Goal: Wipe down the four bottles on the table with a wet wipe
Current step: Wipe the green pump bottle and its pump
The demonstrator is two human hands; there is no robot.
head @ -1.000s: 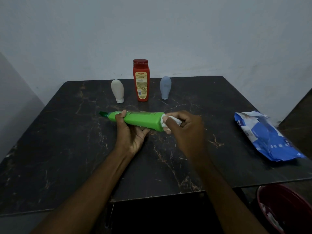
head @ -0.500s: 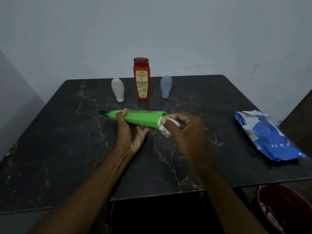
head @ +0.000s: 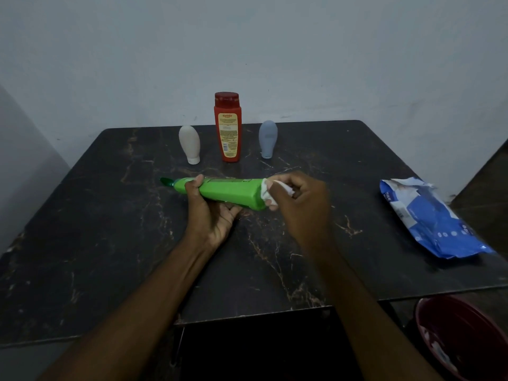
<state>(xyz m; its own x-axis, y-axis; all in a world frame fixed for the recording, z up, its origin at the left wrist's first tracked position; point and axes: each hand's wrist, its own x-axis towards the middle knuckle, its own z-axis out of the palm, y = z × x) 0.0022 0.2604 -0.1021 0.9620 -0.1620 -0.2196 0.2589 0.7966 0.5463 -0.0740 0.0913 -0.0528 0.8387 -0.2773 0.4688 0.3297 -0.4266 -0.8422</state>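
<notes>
The green bottle (head: 229, 191) is up off the desk (head: 110, 257) and lying sideways in the air, dark green cap pointing left, flat base to the right; the left hand (head: 211, 215) is cupped under it near the cap end, thumb over the top and fingers curled beneath, closed firmly round the body; the right hand (head: 297, 199) is bunched shut on the white wet wipe (head: 266, 192), pressing it against the bottle's base end.

Handling, by my read: smooth plastic and likely a light load, since one hand carries it with no sign of strain; the wall looks stiff enough not to buckle, though a hard squeeze could push product toward the cap; a wet film will make it slippery, so the grip near the neck, where the body narrows, seems the sound place to hold while the wipe works the wider end.

Three more stand upright in a row at the far side of the desk, well apart from the hands: a white bottle (head: 189, 144) resting on its cap, a tall red bottle (head: 227, 127) in the middle, a grey-blue bottle (head: 268, 138) also cap-down; the two small ones look soft and tippy, best pinched round the belly; the blue wipe packet (head: 428, 218) lies at the right edge; a dark red bin (head: 467, 339) sits below the desk.
</notes>
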